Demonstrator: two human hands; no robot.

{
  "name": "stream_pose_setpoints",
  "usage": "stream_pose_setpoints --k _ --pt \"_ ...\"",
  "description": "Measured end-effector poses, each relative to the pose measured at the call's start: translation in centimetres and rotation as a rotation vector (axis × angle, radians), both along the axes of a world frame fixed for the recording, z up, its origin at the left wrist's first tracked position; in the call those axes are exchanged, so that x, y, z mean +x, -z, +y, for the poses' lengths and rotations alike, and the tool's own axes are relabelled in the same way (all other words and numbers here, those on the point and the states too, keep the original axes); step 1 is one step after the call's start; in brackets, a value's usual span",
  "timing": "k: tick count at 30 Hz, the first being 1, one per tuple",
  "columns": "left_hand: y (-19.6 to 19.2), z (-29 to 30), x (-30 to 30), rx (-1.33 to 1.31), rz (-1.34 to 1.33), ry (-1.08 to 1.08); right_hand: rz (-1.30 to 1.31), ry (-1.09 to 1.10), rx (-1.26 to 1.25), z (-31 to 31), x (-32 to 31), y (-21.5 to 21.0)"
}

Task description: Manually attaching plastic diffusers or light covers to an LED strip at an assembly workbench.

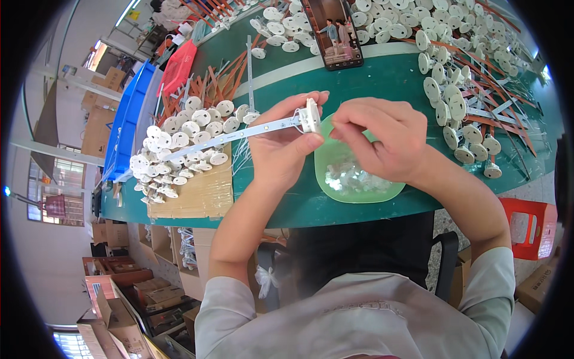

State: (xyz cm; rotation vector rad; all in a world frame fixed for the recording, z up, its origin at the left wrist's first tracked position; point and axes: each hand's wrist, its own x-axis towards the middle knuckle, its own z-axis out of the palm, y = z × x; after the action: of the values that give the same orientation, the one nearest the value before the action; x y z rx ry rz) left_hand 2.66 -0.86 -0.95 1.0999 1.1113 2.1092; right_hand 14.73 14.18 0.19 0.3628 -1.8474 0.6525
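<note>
My left hand is closed round a white round cap, held on edge between thumb and fingers. From the cap a pale LED strip stretches out to the left, joined by short thin wires. My right hand is just right of the cap, apart from it, with thumb and forefinger pinched together. Whatever sits in that pinch is too small to make out. Below the right hand stands a light green bowl, partly covered by it, with many small clear, shiny pieces inside.
White caps with strips are heaped at the left, partly on cardboard. More caps with brown strips pile up at the right and back. A phone stands at the far middle. Blue and red trays line the left edge.
</note>
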Motion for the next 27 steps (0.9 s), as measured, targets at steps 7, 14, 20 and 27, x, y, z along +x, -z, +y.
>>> stream_pose_setpoints --k 7,14,20,27 --pt "0.3 -0.2 -0.5 0.017 -0.101 0.068 0.009 -0.068 -0.002 -0.1 -0.1 0.5" --pt "0.6 -0.2 -0.5 0.051 -0.099 0.128 0.013 -0.056 0.032 0.0 -0.1 0.5" --pt "0.7 -0.1 -0.2 0.046 -0.043 0.132 0.014 -0.043 0.040 -0.1 -0.2 0.5" --pt "0.7 0.1 0.2 0.047 -0.191 0.161 0.027 -0.021 0.049 -0.5 -0.4 1.0"
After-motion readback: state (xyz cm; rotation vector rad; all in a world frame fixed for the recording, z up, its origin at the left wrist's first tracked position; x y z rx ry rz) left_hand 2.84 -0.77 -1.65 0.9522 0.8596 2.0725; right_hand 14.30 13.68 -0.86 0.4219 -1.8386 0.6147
